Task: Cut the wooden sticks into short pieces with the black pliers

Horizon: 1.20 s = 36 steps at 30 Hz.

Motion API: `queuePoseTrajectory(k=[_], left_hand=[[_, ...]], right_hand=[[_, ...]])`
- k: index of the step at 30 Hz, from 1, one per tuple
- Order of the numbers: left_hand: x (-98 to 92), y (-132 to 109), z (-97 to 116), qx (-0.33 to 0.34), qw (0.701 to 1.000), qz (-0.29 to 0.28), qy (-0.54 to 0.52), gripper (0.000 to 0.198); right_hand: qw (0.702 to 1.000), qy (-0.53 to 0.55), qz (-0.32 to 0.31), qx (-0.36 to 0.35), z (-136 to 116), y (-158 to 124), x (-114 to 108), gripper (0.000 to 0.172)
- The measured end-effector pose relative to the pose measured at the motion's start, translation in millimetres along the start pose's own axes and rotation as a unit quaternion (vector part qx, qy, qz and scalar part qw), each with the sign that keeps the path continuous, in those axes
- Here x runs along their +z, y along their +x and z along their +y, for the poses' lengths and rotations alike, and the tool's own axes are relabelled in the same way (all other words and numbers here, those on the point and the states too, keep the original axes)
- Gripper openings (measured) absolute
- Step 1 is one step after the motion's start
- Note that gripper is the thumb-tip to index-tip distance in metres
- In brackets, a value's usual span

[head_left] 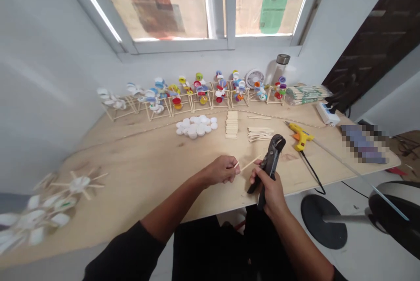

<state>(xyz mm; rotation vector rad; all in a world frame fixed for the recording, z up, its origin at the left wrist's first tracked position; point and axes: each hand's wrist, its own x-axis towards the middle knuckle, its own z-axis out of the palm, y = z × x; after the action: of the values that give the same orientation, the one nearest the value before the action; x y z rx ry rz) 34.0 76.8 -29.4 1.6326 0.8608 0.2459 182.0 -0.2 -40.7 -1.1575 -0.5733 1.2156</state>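
Left hand (220, 170) pinches a stick (251, 163), right hand (267, 193) clutches pliers (271, 163).

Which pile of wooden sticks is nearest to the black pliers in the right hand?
The loose, fanned pile, just beyond the pliers; the squared stack further left lies farther away.

Cutter (271, 163): blk metal, semi-gloss finish. Craft stick (251, 163): bare wood, matt, smooth. Tabletop (131, 176): unfinished plywood, matt. Glue gun (297, 137): glossy yellow plastic. Bottle caps (196, 126): white plastic, matt
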Motion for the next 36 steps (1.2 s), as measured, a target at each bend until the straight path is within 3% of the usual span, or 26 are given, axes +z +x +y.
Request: queuePoseTrajectory(k=[5,12,23,29,36], left_hand=[[7.8,-15.4,-5.2,-0.029,0.990,-0.051,-0.132,0.027],[15.3,-27.1,-9.3,-0.012,0.976,-0.054,-0.209,0.025],[17.0,-28.0,-5.1,-0.066,0.974,-0.012,-0.215,0.042],[20.8,-24.7,-2.6,-0.062,0.976,-0.058,-0.202,0.049],[24.6,-23.8,-0.4,-0.051,0.970,-0.081,-0.224,0.044]], right_hand=[[0.999,-0.037,-0.004,-0.008,0.8,-1.0,6.8,0.021],[0.999,-0.051,0.011,-0.010,5.9,-2.5,13.1,0.021],[0.999,-0.035,0.005,0.013,6.5,-6.8,13.1,0.021],[0.999,-0.031,-0.006,0.018,6.1,-9.9,15.2,0.018],[0.999,-0.023,-0.009,0.025,5.9,-9.9,16.6,0.018]])
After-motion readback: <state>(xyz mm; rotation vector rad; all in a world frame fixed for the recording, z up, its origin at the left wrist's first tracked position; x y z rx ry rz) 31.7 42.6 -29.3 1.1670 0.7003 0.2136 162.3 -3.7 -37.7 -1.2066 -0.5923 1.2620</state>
